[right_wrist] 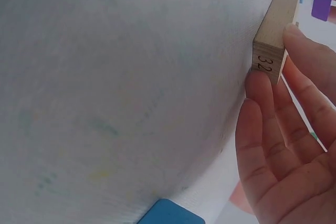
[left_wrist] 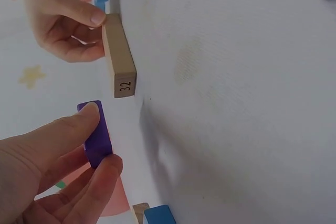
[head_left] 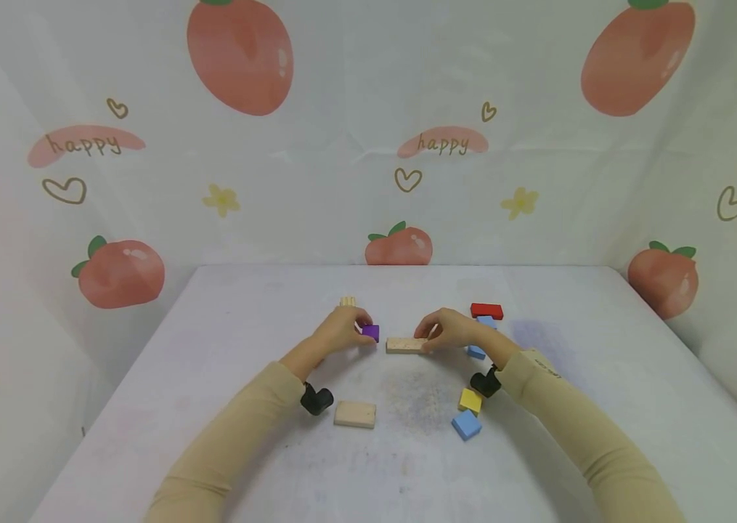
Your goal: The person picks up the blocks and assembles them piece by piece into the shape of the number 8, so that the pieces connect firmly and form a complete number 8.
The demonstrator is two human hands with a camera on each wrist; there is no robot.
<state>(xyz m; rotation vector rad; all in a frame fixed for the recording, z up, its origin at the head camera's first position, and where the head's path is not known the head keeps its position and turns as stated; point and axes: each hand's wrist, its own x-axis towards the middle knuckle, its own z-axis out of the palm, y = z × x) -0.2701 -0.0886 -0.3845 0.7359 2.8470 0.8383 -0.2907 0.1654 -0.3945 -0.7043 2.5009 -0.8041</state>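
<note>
My left hand [head_left: 342,331] pinches a small purple block [head_left: 371,333] between thumb and fingers; the left wrist view shows the purple block [left_wrist: 97,135] held upright at the fingertips. My right hand [head_left: 450,330] grips the right end of a long plain wooden block [head_left: 404,346]. In the right wrist view the thumb lies along one side of that wooden block [right_wrist: 277,19], and fingertips touch its end, marked 32. A short gap separates the purple block from the wooden one. Whether the wooden block rests fully on the table cannot be told.
Nearer me on the white table [head_left: 244,450] lie a flat wooden block [head_left: 355,414], a yellow block [head_left: 470,401] and a blue block [head_left: 467,425]. A red block [head_left: 487,311] and blue pieces [head_left: 476,352] sit by my right forearm. Beyond my left hand is another wooden block [head_left: 347,301].
</note>
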